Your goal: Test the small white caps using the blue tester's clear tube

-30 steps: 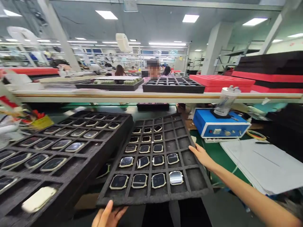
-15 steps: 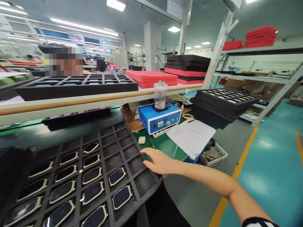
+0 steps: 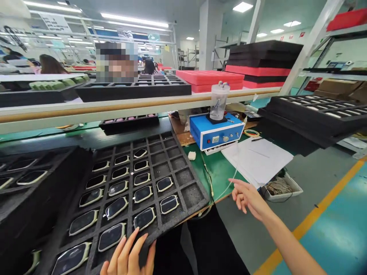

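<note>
Black foam tray [image 3: 192, 195]: at the left hand [image 3: 129, 258], whose fingers touch its near edge; firm grasp indeterminable. White papers [image 3: 258, 160]: just beyond the right hand [image 3: 250, 198], empty, fingers partly curled. Watch-like units [image 3: 145, 218]: in tray compartments, ahead of the left hand.

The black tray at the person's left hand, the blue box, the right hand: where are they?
Black tray [image 3: 161, 170], head view: a compartment's floor.
Blue box [image 3: 220, 136], head view: its front panel.
Right hand [image 3: 249, 196], head view: back of the hand.
</note>
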{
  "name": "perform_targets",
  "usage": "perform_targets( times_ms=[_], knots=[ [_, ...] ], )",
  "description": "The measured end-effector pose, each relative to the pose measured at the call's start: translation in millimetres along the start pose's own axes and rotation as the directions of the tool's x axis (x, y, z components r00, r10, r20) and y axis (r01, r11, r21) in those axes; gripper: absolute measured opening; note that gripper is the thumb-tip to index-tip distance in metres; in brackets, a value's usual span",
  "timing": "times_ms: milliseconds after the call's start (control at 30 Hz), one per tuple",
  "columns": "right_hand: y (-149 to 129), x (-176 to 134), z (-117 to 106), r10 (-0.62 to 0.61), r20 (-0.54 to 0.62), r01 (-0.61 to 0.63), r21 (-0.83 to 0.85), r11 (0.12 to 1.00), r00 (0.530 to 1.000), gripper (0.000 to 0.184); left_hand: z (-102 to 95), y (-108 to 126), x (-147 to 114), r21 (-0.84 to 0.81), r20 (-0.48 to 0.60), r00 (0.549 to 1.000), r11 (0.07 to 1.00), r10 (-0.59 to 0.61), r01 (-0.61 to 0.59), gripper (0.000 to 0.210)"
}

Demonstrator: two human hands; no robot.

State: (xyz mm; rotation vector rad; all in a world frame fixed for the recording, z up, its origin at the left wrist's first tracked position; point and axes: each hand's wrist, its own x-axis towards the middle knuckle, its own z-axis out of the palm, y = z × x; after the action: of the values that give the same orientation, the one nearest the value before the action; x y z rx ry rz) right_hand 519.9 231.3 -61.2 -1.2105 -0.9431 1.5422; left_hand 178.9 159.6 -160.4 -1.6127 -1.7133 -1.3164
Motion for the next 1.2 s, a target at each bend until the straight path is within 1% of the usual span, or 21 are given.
perform_targets(
  times_ms=[100,167,233,300,333,400,433,500,533,600,633,667,733,800,867,900,967,1000,1033,1133,1200],
  knots=[
    [0,-1,16,0.036,0.226,-0.047,0.045,0.998,0.973,0.025,-2.6,4,0,0.041,0.034,0.999,0.999,0.033,-0.034,0.038],
    [5,-7,23,0.083,0.348,-0.081,-0.02,0.997,0.934,0.025,-8.3,12,3,0.07,0.07,0.997,0.997,0.038,-0.043,0.04],
    [12,-16,27,0.132,0.424,-0.1,-0.099,0.99,0.896,0.028,-16.5,21,8,0.077,0.099,0.995,0.996,0.034,-0.042,0.042],
    [19,-27,27,0.167,0.458,-0.125,-0.121,0.985,0.873,0.026,-26.2,29,19,0.026,0.1,0.995,0.999,0.029,-0.031,0.046],
    [22,-31,27,0.171,0.456,-0.138,-0.105,0.985,0.873,0.024,-30.9,33,27,-0.02,0.098,0.995,1.0,0.026,-0.024,0.047],
    [26,-36,26,0.159,0.411,-0.157,-0.038,0.987,0.898,0.02,-38.0,43,50,-0.132,0.141,0.988,0.991,0.055,-0.036,0.043],
    [27,-37,26,0.14,0.37,-0.152,0.003,0.988,0.918,0.018,-39.4,48,64,-0.188,0.201,0.976,0.981,0.088,-0.05,0.037],
    [29,-37,26,0.098,0.294,-0.125,0.073,0.99,0.951,0.018,-35.5,62,97,-0.295,0.351,0.903,0.944,0.248,-0.145,0.027],
    [31,-36,27,0.083,0.274,-0.114,0.1,0.988,0.958,0.018,-29.9,71,114,-0.334,0.391,0.862,0.922,0.324,-0.195,0.025],
    [35,-36,30,0.065,0.266,-0.107,0.146,0.984,0.962,0.02,-12.1,90,146,-0.384,0.48,0.751,0.878,0.453,-0.284,0.021],
    [38,-36,31,0.064,0.272,-0.113,0.167,0.98,0.96,0.021,-0.8,99,161,-0.375,0.55,0.683,0.873,0.481,-0.313,0.02],
    [41,-37,32,0.065,0.277,-0.12,0.186,0.975,0.959,0.022,11.0,107,175,-0.35,0.591,0.64,0.871,0.491,-0.344,0.018],
    [47,-39,31,0.059,0.284,-0.125,0.221,0.967,0.957,0.026,33.1,116,199,-0.236,0.693,0.564,0.88,0.449,-0.412,0.02],
    [53,-40,25,0.051,0.295,-0.127,0.245,0.961,0.954,0.028,48.3,115,217,-0.07,0.797,0.524,0.907,0.302,-0.416,0.022],
    [58,-42,16,0.055,0.306,-0.136,0.253,0.958,0.95,0.029,53.7,104,226,0.04,0.879,0.454,0.929,0.143,-0.369,0.02],
    [60,-43,11,0.065,0.312,-0.148,0.25,0.957,0.948,0.029,53.4,97,228,0.05,0.908,0.407,0.938,0.1,-0.342,0.018],
    [63,-44,2,0.093,0.324,-0.174,0.234,0.957,0.942,0.03,49.5,83,225,0.023,0.942,0.327,0.952,0.082,-0.304,0.011],
    [64,-45,0,0.106,0.335,-0.188,0.223,0.956,0.936,0.03,47.4,78,222,0.003,0.947,0.309,0.956,0.092,-0.294,0.01],
    [63,-45,-1,0.12,0.353,-0.202,0.207,0.957,0.928,0.03,46.0,74,217,-0.008,0.946,0.308,0.957,0.101,-0.289,0.013],
    [52,-42,8,0.123,0.427,-0.199,0.14,0.97,0.896,0.029,47.2,73,202,0.003,0.935,0.34,0.959,0.098,-0.283,0.025],
    [34,-37,22,0.083,0.472,-0.144,0.095,0.985,0.878,0.025,50.7,76,195,0.004,0.93,0.357,0.967,0.091,-0.256,0.027]
  ],
)
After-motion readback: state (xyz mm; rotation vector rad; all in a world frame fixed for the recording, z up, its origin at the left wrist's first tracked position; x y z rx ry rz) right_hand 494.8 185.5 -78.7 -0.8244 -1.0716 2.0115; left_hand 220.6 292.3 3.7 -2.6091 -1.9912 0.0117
